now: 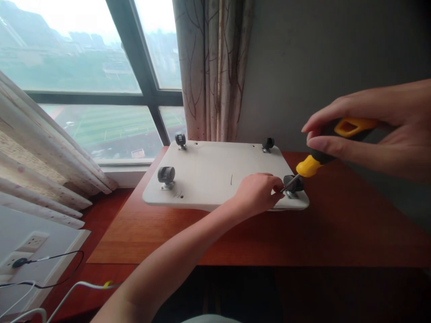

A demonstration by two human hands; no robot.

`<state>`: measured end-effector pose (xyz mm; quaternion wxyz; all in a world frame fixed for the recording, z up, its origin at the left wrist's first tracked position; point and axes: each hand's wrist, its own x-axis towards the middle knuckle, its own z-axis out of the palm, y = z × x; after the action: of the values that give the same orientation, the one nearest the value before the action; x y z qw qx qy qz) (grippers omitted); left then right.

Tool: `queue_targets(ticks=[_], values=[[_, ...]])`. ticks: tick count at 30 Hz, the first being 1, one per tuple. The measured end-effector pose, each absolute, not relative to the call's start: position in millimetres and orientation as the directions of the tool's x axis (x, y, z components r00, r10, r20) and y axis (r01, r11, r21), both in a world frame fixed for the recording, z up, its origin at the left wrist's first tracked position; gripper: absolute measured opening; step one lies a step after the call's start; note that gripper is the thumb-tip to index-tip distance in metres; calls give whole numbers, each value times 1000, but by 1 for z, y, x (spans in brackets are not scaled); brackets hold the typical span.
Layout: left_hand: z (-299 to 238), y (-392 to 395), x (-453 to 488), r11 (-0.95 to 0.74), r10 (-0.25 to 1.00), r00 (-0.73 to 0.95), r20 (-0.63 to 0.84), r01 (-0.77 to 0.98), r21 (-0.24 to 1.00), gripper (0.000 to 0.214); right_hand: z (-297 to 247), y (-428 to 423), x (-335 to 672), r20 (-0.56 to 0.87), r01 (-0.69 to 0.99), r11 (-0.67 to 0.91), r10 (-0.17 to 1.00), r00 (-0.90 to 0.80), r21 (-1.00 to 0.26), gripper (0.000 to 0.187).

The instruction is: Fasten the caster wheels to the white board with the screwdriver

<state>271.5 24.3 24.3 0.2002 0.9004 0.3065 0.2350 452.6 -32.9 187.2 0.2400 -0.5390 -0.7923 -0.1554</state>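
Note:
A white board with rounded corners lies on the reddish-brown table. Casters stand wheel-up at its corners: far left, far right, near left and near right. My right hand grips a yellow and black screwdriver by its handle, with the shaft slanting down to the left towards the near-right caster. Beside that caster, my left hand has its fingers pinched together at the shaft's tip. Whatever is between those fingers is too small to make out.
The wooden table extends around the board, its front edge towards me. Behind stand a curtain and a window. At lower left are wall sockets with a black plug and a white cable.

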Motion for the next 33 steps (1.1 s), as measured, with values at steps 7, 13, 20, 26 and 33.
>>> queue_targets(ticks=[7,13,20,26,33], values=[[15,26,272,-687,680,695,233,494,533,10,174,-26,452,502,898,437,788,-355,-51,44],[14,22,273,-703,672,718,180,543,460,13,169,-14,448,440,862,500,794,-420,-79,50],[8,16,257,-732,658,715,235,536,420,20,154,-5,449,393,857,500,818,-420,-125,32],[9,3,189,-684,729,561,393,566,461,16,158,-18,464,269,835,526,838,-475,-161,34],[-14,-30,91,-538,812,202,547,623,568,16,153,-20,470,369,918,392,863,-346,-56,45]])
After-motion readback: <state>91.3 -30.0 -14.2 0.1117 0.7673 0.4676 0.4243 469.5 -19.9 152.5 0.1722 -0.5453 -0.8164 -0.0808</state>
